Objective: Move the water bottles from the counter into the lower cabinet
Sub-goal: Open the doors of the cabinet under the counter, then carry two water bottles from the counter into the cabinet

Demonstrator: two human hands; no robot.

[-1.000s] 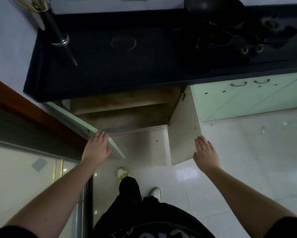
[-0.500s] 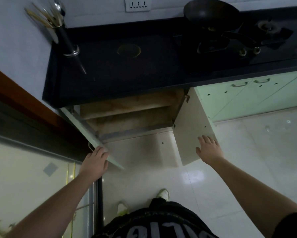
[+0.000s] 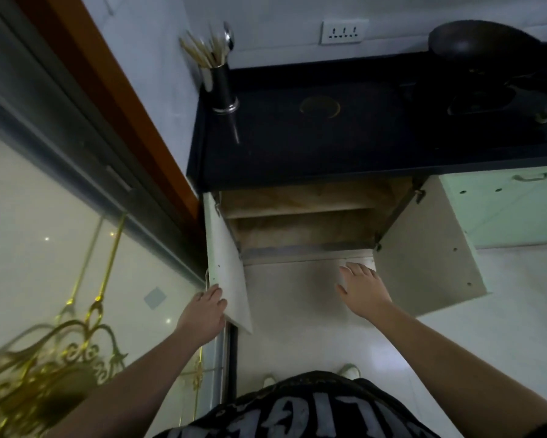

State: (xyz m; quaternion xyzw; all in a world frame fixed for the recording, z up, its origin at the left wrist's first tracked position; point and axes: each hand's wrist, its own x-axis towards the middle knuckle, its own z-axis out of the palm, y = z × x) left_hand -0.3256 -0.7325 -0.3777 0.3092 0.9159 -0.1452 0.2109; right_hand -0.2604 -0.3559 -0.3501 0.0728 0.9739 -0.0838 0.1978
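The lower cabinet (image 3: 300,229) under the black counter (image 3: 345,147) stands with both doors swung out. My left hand (image 3: 204,311) rests on the outer edge of the left door (image 3: 226,267), fingers on its face. My right hand (image 3: 362,287) hovers with straight fingers over the floor between the doors, just clear of the right door (image 3: 424,248). Inside the cabinet I see bare wooden shelves. No water bottle shows on the counter or in the cabinet.
A steel utensil holder (image 3: 221,86) with chopsticks and a spoon stands at the counter's back left corner. A dark wok (image 3: 474,39) sits on the stove at right. Green cabinet fronts (image 3: 512,210) continue to the right. A glass sliding door (image 3: 60,248) runs along my left.
The view has tipped up and shifted left. The left door has swung further out under my left hand. My right hand has left the right door's edge and moved inward between the doors.
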